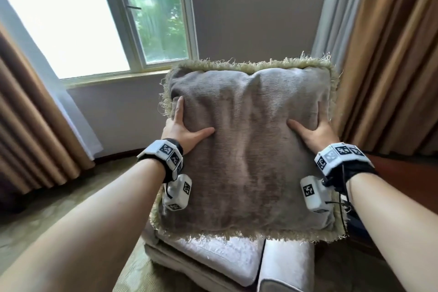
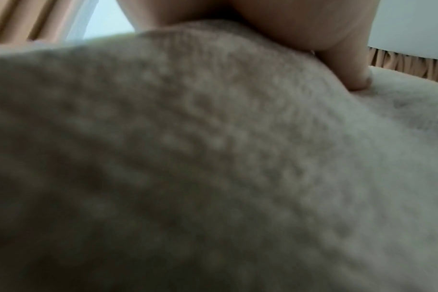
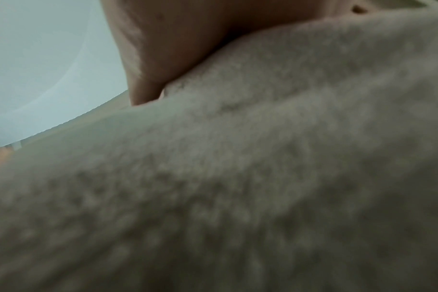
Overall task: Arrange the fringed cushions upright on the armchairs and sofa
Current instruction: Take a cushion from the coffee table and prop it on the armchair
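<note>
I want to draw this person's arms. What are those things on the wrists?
Both forearms are bare, with no sleeves. Each wrist wears a black strap carrying a ring of white blocks printed with black square codes. The left wrist band and the right wrist band each have a white boxy camera unit hanging below, also coded. Thin black cables run from the right one.

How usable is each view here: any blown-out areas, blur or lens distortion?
Head view: sharp on the fringed cushion and both hands, but the window is blown out white at left and the curtains bow from wide-angle distortion. Left wrist view: cushion fabric fills the frame out of focus; only a thumb tip reads. Right wrist view: equally soft, dim toward the bottom.
</note>
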